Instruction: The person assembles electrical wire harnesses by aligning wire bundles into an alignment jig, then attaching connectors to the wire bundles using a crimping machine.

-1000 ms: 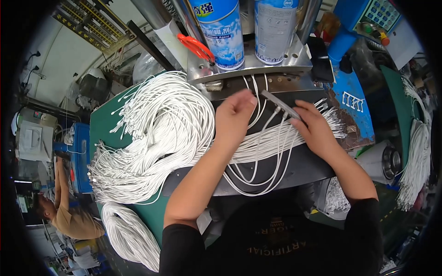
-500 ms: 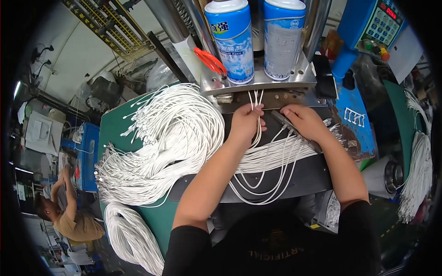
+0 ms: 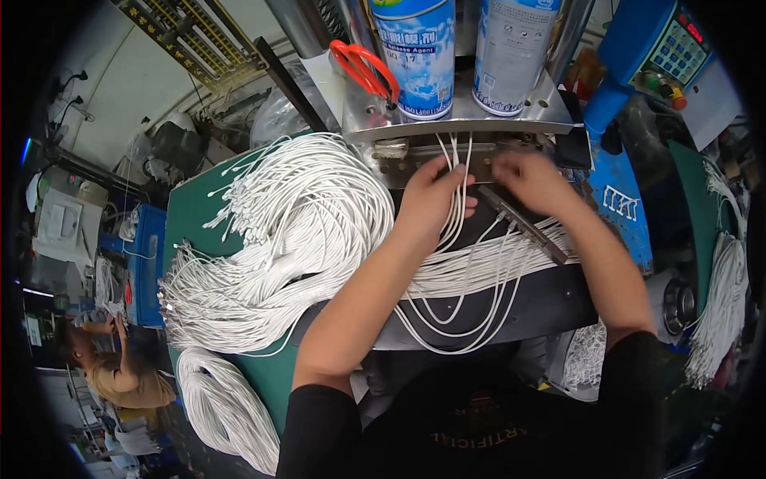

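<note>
My left hand [image 3: 431, 203] is closed around a few white cables [image 3: 456, 215], which run upward from it under the metal press plate and loop down below it. My right hand [image 3: 533, 185] is beside the press opening, its curled fingers smeared by motion; whether they hold anything cannot be made out. Just below it, a narrow metal bar [image 3: 523, 223] slants across a bundle of white cables [image 3: 471, 271]. Cable ends meet the bar, and several loops hang from it over the black table edge [image 3: 550, 299].
A large heap of white cables [image 3: 303, 207] covers the green mat on the left, with a coiled bundle [image 3: 223, 407] below. Two spray cans [image 3: 419, 64] and red-handled snips [image 3: 363, 72] rest on the press plate [image 3: 471, 126]. A control box [image 3: 666, 52] stands right. Another person [image 3: 128, 379] works far left.
My right hand has come off the metal bar and moved up toward the press opening. The left hand still holds the cables. The head view has shifted slightly.
</note>
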### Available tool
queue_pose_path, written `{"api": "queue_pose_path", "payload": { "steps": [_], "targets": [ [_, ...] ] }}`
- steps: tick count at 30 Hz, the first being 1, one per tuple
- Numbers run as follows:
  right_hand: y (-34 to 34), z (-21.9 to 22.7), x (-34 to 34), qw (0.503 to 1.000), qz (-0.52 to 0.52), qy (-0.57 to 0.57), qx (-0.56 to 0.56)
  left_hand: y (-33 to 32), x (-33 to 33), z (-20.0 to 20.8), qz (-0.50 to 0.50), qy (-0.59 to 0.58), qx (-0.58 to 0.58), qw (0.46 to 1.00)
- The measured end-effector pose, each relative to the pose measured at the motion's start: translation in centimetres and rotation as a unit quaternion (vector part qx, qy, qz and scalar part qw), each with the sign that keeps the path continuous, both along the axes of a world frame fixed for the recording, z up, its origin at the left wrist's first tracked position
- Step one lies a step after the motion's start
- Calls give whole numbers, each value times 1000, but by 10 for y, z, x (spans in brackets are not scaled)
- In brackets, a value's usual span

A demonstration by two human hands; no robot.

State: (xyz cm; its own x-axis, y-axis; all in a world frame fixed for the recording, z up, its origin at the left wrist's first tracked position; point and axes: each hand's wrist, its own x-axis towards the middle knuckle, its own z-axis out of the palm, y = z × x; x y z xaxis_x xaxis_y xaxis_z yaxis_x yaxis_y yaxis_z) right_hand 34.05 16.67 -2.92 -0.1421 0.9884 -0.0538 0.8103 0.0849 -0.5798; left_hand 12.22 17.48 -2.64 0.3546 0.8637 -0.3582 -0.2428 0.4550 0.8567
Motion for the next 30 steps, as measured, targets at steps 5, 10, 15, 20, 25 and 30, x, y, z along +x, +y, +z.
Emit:
{"api": "queue_pose_path", "payload": {
  "steps": [5,10,15,20,25,30],
  "targets": [
    [151,-44,54,907,-116,-36,403,81,16,-7,-33,-137,-109,984],
    [141,-57,33,938,-176,169,246,86,17,-15,35,-114,40,992],
    [75,-20,5,883,-287,361,-90,11,-6,10,-35,-67,-58,995],
    [34,-11,-4,938,-152,310,3,-14,-24,10,-30,-57,-70,995],
    [26,-8,14,930,-134,336,-62,-63,-79,55,-131,31,51,990],
    [28,-42,24,962,2,101,253,-11,-130,35,247,195,146,938]
  ]
}}
